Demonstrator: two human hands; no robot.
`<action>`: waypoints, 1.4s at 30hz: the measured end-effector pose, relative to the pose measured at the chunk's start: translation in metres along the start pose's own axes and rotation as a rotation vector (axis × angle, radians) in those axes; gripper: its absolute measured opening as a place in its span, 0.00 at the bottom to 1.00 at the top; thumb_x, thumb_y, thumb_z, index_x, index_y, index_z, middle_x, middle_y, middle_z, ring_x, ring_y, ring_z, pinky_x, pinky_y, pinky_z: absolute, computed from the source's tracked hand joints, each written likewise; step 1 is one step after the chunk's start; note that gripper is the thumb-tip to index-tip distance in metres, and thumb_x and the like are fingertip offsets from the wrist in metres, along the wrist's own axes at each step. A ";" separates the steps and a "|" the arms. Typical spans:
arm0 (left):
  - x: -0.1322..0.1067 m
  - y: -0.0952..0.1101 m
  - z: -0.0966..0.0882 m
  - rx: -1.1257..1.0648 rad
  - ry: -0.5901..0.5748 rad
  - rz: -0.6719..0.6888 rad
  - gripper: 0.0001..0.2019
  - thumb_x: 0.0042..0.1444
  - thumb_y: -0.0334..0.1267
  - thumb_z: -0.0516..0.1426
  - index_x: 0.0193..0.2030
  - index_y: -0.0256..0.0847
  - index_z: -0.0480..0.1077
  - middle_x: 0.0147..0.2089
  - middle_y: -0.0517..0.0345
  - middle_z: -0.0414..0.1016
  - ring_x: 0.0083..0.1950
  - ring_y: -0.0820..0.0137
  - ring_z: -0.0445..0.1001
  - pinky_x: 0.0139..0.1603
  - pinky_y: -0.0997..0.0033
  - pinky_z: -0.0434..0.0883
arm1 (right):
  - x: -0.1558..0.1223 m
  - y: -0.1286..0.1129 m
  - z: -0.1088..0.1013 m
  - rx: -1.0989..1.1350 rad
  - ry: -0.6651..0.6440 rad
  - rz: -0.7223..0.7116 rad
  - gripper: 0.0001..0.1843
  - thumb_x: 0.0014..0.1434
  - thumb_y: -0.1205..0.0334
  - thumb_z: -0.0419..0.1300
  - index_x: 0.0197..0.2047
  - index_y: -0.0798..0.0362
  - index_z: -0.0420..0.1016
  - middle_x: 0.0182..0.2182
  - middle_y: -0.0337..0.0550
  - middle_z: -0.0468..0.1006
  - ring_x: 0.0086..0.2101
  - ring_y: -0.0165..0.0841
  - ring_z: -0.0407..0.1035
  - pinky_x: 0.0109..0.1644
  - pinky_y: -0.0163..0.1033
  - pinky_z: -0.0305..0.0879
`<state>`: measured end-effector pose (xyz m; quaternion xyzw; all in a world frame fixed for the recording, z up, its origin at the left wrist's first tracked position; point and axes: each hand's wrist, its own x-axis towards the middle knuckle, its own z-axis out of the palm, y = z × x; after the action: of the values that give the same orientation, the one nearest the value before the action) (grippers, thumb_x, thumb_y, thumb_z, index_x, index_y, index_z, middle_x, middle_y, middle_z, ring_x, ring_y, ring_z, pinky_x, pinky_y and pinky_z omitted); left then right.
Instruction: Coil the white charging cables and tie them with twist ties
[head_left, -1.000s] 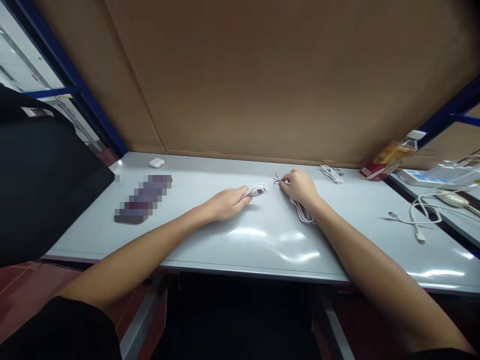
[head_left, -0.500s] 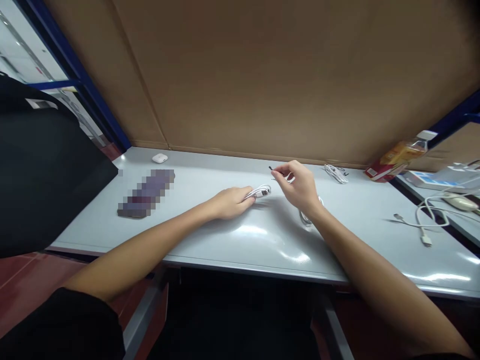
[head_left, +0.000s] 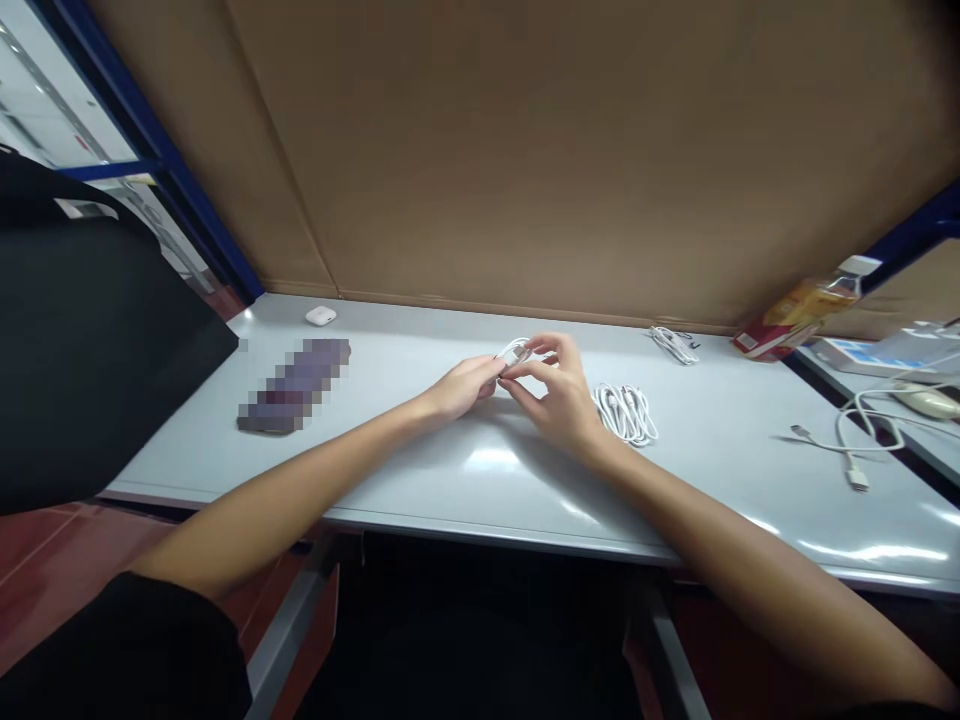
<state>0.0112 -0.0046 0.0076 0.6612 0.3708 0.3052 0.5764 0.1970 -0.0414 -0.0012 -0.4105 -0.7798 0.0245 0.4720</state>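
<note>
“Black material (head_left: 97, 340) at far left, noted. Right of it?”

“A white case (head_left: 321, 316) on the grey tabletop (head_left: 420, 340), near the brown back panel (head_left: 487, 150). Then my left hand (head_left: 459, 388), fingers closed round a white cable bundle (head_left: 511, 346) over the tabletop's middle.”

“State of the right?”

“My right hand (head_left: 559, 390) meets it from the other side: thumb and forefinger pinched narrow on a small dark strip (head_left: 500, 378), remaining fingers bent at the loops. Whether those press on the cable, I cannot tell.”

“Handling assessment?”

“Light, in my judgement; soft and springy in the loops, stiffer at the connector (head_left: 518, 353), with a smooth sheath liable to slide. Sound hold: across the gathered loops, not by the connector, where a tug could strain it.”

“Remaining items?”

“A white coil (head_left: 628, 413) just beside my right wrist, apart from the bundle; a smaller coil (head_left: 673, 345) near the panel; a bottle (head_left: 799, 312); lastly, a loose cable (head_left: 856, 477), its ends on the tabletop.”
</note>
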 end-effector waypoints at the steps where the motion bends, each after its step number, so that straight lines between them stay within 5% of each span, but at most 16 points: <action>1: 0.000 0.000 0.000 -0.014 -0.002 0.015 0.20 0.68 0.57 0.50 0.33 0.43 0.61 0.25 0.64 0.50 0.23 0.73 0.47 0.23 0.69 0.48 | 0.000 -0.002 0.000 0.008 0.025 0.016 0.03 0.65 0.60 0.65 0.38 0.47 0.79 0.53 0.51 0.67 0.54 0.47 0.67 0.57 0.58 0.70; 5: -0.003 0.003 -0.001 -0.115 -0.050 0.028 0.20 0.68 0.56 0.52 0.32 0.43 0.59 0.25 0.65 0.47 0.23 0.74 0.44 0.24 0.69 0.44 | 0.000 -0.006 0.000 0.181 0.090 0.209 0.15 0.60 0.53 0.69 0.46 0.47 0.73 0.51 0.50 0.69 0.51 0.44 0.70 0.54 0.53 0.73; 9: -0.005 0.004 -0.003 -0.149 -0.124 0.059 0.21 0.67 0.56 0.52 0.30 0.43 0.59 0.24 0.64 0.48 0.23 0.73 0.45 0.25 0.68 0.46 | 0.006 0.000 -0.007 0.590 -0.117 0.494 0.34 0.56 0.47 0.72 0.61 0.46 0.66 0.51 0.49 0.77 0.45 0.40 0.77 0.46 0.47 0.78; 13: -0.005 0.004 -0.001 -0.089 -0.143 0.081 0.22 0.66 0.57 0.53 0.30 0.42 0.61 0.24 0.64 0.49 0.23 0.74 0.47 0.24 0.69 0.47 | 0.013 0.004 -0.017 0.713 -0.399 0.432 0.19 0.58 0.50 0.70 0.50 0.50 0.80 0.45 0.47 0.84 0.46 0.41 0.79 0.50 0.47 0.75; 19: -0.004 -0.003 0.004 0.170 0.006 0.127 0.24 0.70 0.57 0.47 0.36 0.40 0.70 0.32 0.57 0.66 0.29 0.72 0.59 0.27 0.70 0.58 | 0.011 0.010 -0.015 0.586 -0.322 0.477 0.11 0.59 0.54 0.67 0.37 0.52 0.85 0.35 0.43 0.85 0.36 0.35 0.76 0.41 0.40 0.70; 22: -0.003 -0.008 0.005 0.215 0.037 0.101 0.25 0.71 0.59 0.46 0.38 0.40 0.69 0.33 0.57 0.67 0.30 0.71 0.61 0.28 0.70 0.60 | 0.010 0.013 -0.013 0.541 -0.319 0.480 0.12 0.59 0.53 0.66 0.33 0.53 0.84 0.32 0.42 0.84 0.34 0.34 0.75 0.40 0.39 0.69; 27: -0.002 -0.003 0.008 0.029 0.067 -0.084 0.19 0.72 0.58 0.47 0.42 0.43 0.61 0.25 0.65 0.59 0.22 0.74 0.56 0.24 0.72 0.54 | 0.010 0.009 -0.010 0.352 -0.256 0.445 0.12 0.61 0.54 0.64 0.34 0.53 0.83 0.33 0.44 0.85 0.33 0.35 0.76 0.37 0.40 0.68; 31: -0.004 0.005 0.007 -0.158 0.018 -0.180 0.16 0.69 0.46 0.53 0.58 0.47 0.54 0.27 0.65 0.68 0.22 0.73 0.65 0.22 0.74 0.55 | 0.009 0.007 -0.009 0.215 -0.173 0.395 0.10 0.63 0.57 0.63 0.34 0.52 0.82 0.33 0.46 0.85 0.32 0.36 0.75 0.38 0.42 0.68; 36: -0.008 0.008 -0.001 0.102 -0.049 0.125 0.25 0.64 0.40 0.58 0.66 0.43 0.61 0.47 0.50 0.79 0.41 0.68 0.77 0.35 0.70 0.69 | 0.008 0.013 -0.009 0.093 -0.151 0.328 0.09 0.63 0.62 0.60 0.33 0.52 0.81 0.32 0.45 0.85 0.32 0.37 0.75 0.38 0.42 0.67; 42: -0.007 0.011 -0.016 0.515 0.150 0.392 0.17 0.66 0.51 0.59 0.48 0.39 0.78 0.43 0.52 0.78 0.39 0.69 0.73 0.41 0.67 0.70 | 0.003 0.003 -0.007 0.069 -0.229 0.073 0.12 0.67 0.61 0.57 0.34 0.49 0.80 0.32 0.44 0.81 0.32 0.37 0.73 0.41 0.43 0.68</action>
<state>-0.0044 -0.0031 0.0207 0.8195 0.3431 0.3543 0.2917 0.2034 -0.0403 0.0037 -0.4167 -0.8117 0.1154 0.3926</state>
